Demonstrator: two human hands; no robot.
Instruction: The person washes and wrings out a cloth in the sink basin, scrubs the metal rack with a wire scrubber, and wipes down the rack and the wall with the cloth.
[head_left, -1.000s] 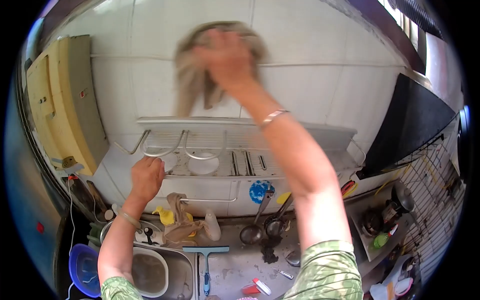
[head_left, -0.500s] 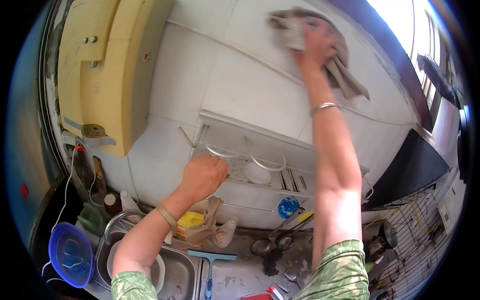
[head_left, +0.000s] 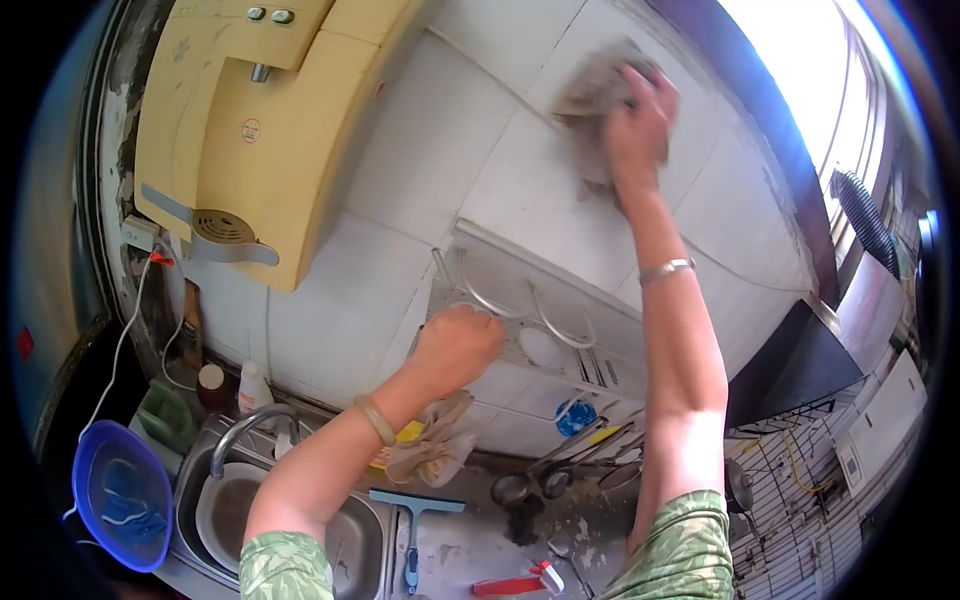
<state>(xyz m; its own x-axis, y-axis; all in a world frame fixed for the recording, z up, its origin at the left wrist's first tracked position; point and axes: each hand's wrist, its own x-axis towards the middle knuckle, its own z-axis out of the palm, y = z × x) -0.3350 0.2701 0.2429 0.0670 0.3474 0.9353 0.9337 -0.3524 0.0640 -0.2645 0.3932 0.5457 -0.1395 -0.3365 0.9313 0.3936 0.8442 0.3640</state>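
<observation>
High on the white tiled wall (head_left: 440,150), my right hand (head_left: 640,130) presses a crumpled grey-brown cloth (head_left: 597,95) flat to the tiles, its fingers bent over it. The cloth is smeared by motion. Lower down, my left hand (head_left: 458,345) is closed in a fist at the left end of a white wall rack (head_left: 570,265), seemingly round its rail; the fingertips are hidden. A white round dish (head_left: 541,348) sits in the rack, right of that hand. Ladles (head_left: 510,489) and a blue scrubber (head_left: 575,417) hang beneath the rack.
A yellow water dispenser (head_left: 300,150) is at upper left. Below are a steel sink (head_left: 365,540) with a basin (head_left: 215,510), a purple-blue bowl (head_left: 95,470), a squeegee (head_left: 413,530) and a red spray bottle (head_left: 510,585). A dark range hood (head_left: 790,360) stands right.
My right hand has swept the cloth down and slightly left across the tiles relative to the wall. My left hand keeps its place at the rack. The camera view has shifted.
</observation>
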